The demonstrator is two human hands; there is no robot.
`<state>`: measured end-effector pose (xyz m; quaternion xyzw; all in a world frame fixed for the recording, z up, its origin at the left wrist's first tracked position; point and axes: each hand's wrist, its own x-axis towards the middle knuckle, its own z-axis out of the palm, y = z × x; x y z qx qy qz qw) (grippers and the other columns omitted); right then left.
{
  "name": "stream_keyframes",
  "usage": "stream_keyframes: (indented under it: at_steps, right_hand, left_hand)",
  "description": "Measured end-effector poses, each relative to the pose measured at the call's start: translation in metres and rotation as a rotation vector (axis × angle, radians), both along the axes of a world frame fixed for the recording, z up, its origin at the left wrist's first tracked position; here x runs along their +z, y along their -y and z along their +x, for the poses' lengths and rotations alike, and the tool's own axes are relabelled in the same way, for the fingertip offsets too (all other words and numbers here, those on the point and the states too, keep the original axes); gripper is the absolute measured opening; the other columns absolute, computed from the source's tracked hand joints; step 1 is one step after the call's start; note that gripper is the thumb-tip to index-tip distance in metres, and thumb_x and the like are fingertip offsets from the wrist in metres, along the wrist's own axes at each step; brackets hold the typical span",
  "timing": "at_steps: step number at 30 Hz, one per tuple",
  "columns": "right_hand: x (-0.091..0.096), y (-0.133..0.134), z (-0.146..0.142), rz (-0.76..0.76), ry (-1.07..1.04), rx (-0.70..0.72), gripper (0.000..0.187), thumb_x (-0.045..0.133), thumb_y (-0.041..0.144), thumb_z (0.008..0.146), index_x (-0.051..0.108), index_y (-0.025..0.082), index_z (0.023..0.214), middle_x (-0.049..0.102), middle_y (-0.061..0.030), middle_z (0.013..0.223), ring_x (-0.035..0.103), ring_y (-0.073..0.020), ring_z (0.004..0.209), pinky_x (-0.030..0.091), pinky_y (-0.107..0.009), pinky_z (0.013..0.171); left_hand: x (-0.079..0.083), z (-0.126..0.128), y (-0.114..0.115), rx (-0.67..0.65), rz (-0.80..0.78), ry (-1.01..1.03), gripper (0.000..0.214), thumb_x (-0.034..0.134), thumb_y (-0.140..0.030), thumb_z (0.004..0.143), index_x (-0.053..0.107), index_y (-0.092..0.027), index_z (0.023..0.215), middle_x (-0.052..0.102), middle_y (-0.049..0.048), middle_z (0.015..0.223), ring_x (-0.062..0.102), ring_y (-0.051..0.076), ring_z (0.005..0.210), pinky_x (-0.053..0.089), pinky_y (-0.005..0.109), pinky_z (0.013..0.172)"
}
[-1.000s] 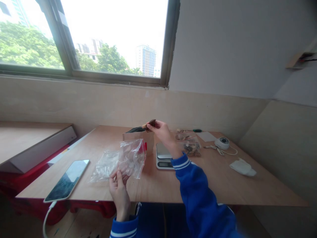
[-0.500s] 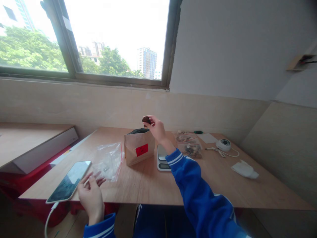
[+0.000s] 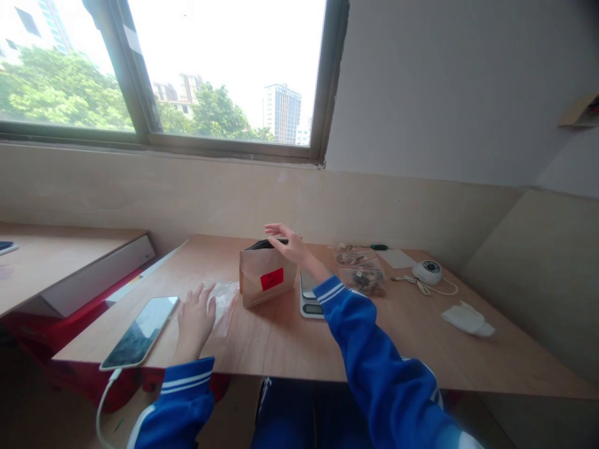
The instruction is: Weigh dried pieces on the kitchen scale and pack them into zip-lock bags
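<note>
My right hand (image 3: 289, 245) is open, fingers spread, just above the mouth of a kraft paper bag (image 3: 264, 277) with a dark lining and a red label. It holds nothing I can see. My left hand (image 3: 196, 319) lies open and palm down, touching the edge of a flattened clear plastic zip bag (image 3: 224, 305). A digital kitchen scale (image 3: 309, 293) stands to the right of the paper bag, partly hidden by my right forearm.
Small zip bags of brown pieces (image 3: 361, 271) lie behind the scale, near a green-handled tool (image 3: 379, 247), a white card (image 3: 395, 258), a white dome device with cable (image 3: 427, 271) and white cloth (image 3: 467, 319). A phone (image 3: 140, 332) on a charging cable lies at the plywood table's (image 3: 276, 346) front left.
The dark piece no longer shows in my right hand, whose fingers have opened above the paper bag. My left hand has moved forward from beside the phone onto the flattened plastic bag.
</note>
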<state>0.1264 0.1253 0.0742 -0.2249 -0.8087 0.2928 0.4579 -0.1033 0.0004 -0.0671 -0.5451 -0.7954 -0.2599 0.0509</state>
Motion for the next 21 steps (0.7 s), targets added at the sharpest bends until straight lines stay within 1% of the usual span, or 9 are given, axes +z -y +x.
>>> stream_keyframes:
  at_steps: [2,4,7,10,12,13,15,18,21]
  right_hand:
    - [0.0,0.006,0.007,0.041,-0.006,-0.045,0.03,0.053,0.03,0.088,0.06,0.022,0.115,0.064,-0.006,0.121,0.058,-0.0175,0.112,0.043,-0.034,0.099]
    - [-0.009,0.01,0.023,0.085,-0.059,-0.153,0.03,0.049,0.033,0.09,0.06,0.022,0.116,0.062,-0.0055,0.123,0.055,-0.0182,0.117,0.039,-0.034,0.103]
    - [-0.041,0.006,0.067,0.103,-0.095,-0.4,0.029,0.043,0.027,0.091,0.061,0.02,0.113,0.064,-0.0068,0.117,0.056,-0.0191,0.113,0.039,-0.035,0.102]
    - [-0.095,-0.003,0.124,0.031,0.11,-0.737,0.03,0.043,0.017,0.084,0.062,0.011,0.106,0.064,-0.0155,0.112,0.056,-0.0247,0.111,0.039,-0.038,0.1]
    - [-0.133,-0.006,0.159,-0.097,0.375,-0.95,0.039,0.053,0.019,0.079,0.058,0.005,0.115,0.056,-0.0236,0.124,0.049,-0.0331,0.12,0.037,-0.044,0.1]
    - [-0.15,-0.006,0.173,-0.14,0.494,-1.009,0.047,0.057,0.021,0.077,0.055,0.005,0.121,0.05,-0.0253,0.133,0.045,-0.0363,0.124,0.036,-0.047,0.1]
    - [-0.176,-0.005,0.193,-0.137,0.65,-1.024,0.05,0.058,0.026,0.078,0.054,0.007,0.125,0.043,-0.0242,0.141,0.041,-0.0376,0.128,0.034,-0.047,0.099]
    - [-0.189,-0.002,0.207,-0.065,0.708,-1.011,0.034,0.052,0.027,0.083,0.062,0.014,0.112,0.054,-0.0183,0.132,0.046,-0.0329,0.122,0.035,-0.044,0.096]
    - [-0.176,0.002,0.211,-0.068,0.591,-1.019,0.02,0.05,0.026,0.082,0.067,0.017,0.088,0.068,-0.0133,0.101,0.057,-0.0294,0.102,0.036,-0.044,0.091]
  left_hand:
    - [-0.013,0.008,-0.009,-0.011,-0.263,0.027,0.047,0.03,-0.033,0.094,0.05,-0.023,0.135,0.038,0.0121,0.149,0.034,0.038,0.136,0.025,0.06,0.107]
    - [-0.026,0.015,-0.014,-0.026,-0.454,0.037,0.052,0.031,-0.036,0.094,0.04,-0.023,0.143,0.029,0.0118,0.154,0.026,0.041,0.139,0.02,0.061,0.108]
    - [-0.042,0.021,-0.015,-0.007,-0.505,0.016,0.057,0.026,-0.042,0.095,0.026,-0.022,0.149,0.019,0.0114,0.157,0.014,0.042,0.142,0.012,0.06,0.111]
    - [-0.048,0.023,-0.015,0.009,-0.487,0.03,0.057,0.025,-0.043,0.095,0.024,-0.023,0.149,0.016,0.0108,0.158,0.012,0.041,0.142,0.009,0.059,0.112]
    - [-0.046,0.023,-0.015,0.02,-0.45,0.046,0.057,0.027,-0.042,0.095,0.027,-0.023,0.148,0.018,0.0112,0.157,0.013,0.041,0.142,0.009,0.059,0.111]
    - [-0.045,0.023,-0.014,0.019,-0.426,0.061,0.056,0.028,-0.041,0.095,0.029,-0.022,0.148,0.021,0.0112,0.157,0.014,0.041,0.142,0.01,0.06,0.111]
    - [-0.038,0.026,-0.012,0.0,-0.371,0.111,0.055,0.029,-0.04,0.094,0.033,-0.023,0.146,0.026,0.0101,0.155,0.017,0.042,0.141,0.01,0.063,0.109]
    - [-0.025,0.033,0.001,-0.041,-0.218,0.213,0.051,0.031,-0.041,0.093,0.041,-0.028,0.142,0.036,0.008,0.151,0.021,0.04,0.141,0.006,0.07,0.106]
    - [-0.011,0.047,0.022,-0.023,0.057,0.322,0.045,0.034,-0.04,0.091,0.054,-0.026,0.129,0.05,0.0096,0.141,0.036,0.035,0.136,0.012,0.067,0.108]
